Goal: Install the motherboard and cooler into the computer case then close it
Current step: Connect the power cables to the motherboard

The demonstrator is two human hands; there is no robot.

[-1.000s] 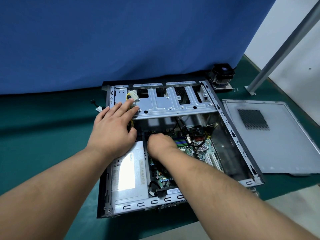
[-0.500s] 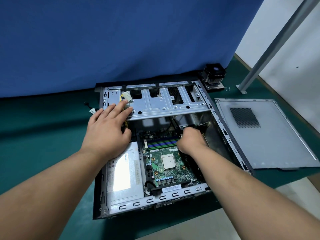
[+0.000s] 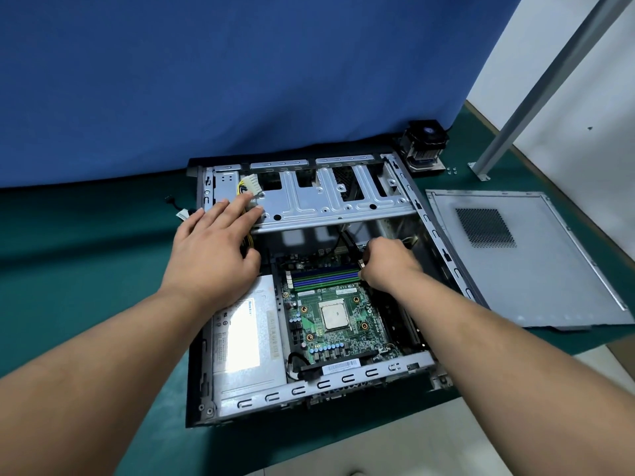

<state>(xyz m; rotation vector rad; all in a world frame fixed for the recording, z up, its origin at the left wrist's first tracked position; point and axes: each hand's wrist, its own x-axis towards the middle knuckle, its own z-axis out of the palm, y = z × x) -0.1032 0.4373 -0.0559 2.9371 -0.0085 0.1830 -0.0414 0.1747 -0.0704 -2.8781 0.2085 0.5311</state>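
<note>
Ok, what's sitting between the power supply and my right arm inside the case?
In the head view, the motherboard lies there, between the power supply and the right arm: green board, bare CPU at its middle, no cooler on it.

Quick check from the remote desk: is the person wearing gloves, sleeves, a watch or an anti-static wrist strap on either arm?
No. The left hand and right hand are bare, without gloves or rings visible. Both forearms are uncovered as far as the frame shows: no sleeves, watch, wrist strap or cable on either wrist.

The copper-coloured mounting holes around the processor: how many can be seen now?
4, one off each corner of the processor: upper left, upper right, lower left, lower right. None seem hidden.
</note>
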